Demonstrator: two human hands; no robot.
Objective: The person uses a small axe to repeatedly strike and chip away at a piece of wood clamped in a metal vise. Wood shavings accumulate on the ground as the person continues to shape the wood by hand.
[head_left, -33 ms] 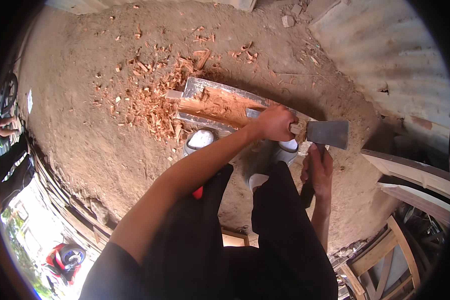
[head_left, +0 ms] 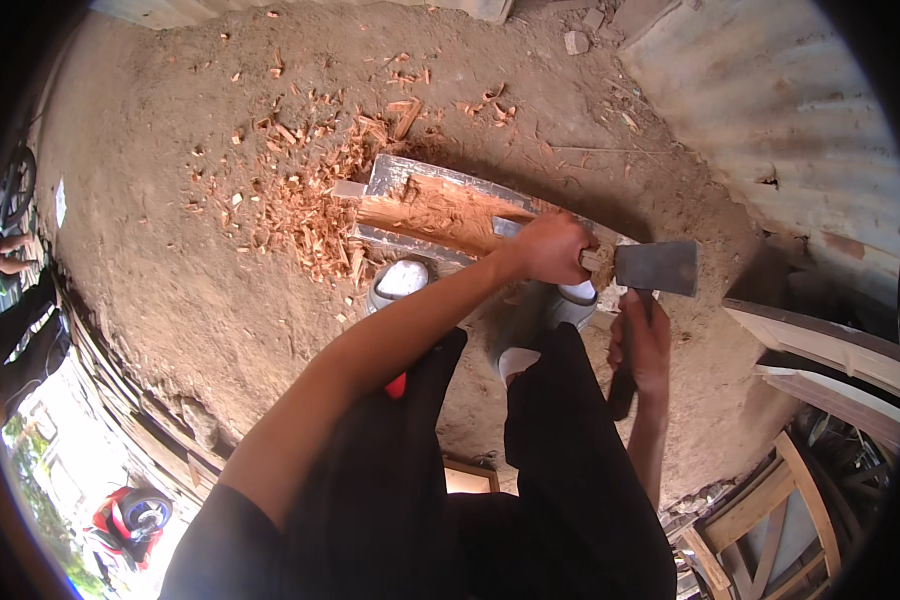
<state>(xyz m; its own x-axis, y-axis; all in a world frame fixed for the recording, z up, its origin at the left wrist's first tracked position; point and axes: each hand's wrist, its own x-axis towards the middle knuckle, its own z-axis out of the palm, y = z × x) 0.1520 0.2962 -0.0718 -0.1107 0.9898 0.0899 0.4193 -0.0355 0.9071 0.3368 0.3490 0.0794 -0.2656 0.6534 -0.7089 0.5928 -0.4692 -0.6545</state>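
Observation:
My left hand (head_left: 553,247) is closed round a chisel (head_left: 508,227), its flat metal blade pointing left over the hollowed reddish wood and its wooden handle end sticking out to the right. The wooden piece (head_left: 435,212), a long block with dark, worn outer sides and a rough trough cut along it, lies on the ground by my feet. In my right hand (head_left: 646,345) is the dark handle of a hatchet (head_left: 658,268). Its broad rectangular metal head stands just right of the chisel handle, with a small gap between them.
Wood chips (head_left: 305,205) are scattered on the dirt floor left of the block. My shoes (head_left: 400,284) stand close to its near side. A corrugated metal sheet (head_left: 770,130) rises at the right, above stacked boards (head_left: 820,345) and a wooden frame (head_left: 770,520). A red motorcycle (head_left: 130,520) is at the lower left.
My right hand and the hatchet handle have shifted slightly right; the hatchet head has barely moved. My left hand, the chisel and the block look unmoved.

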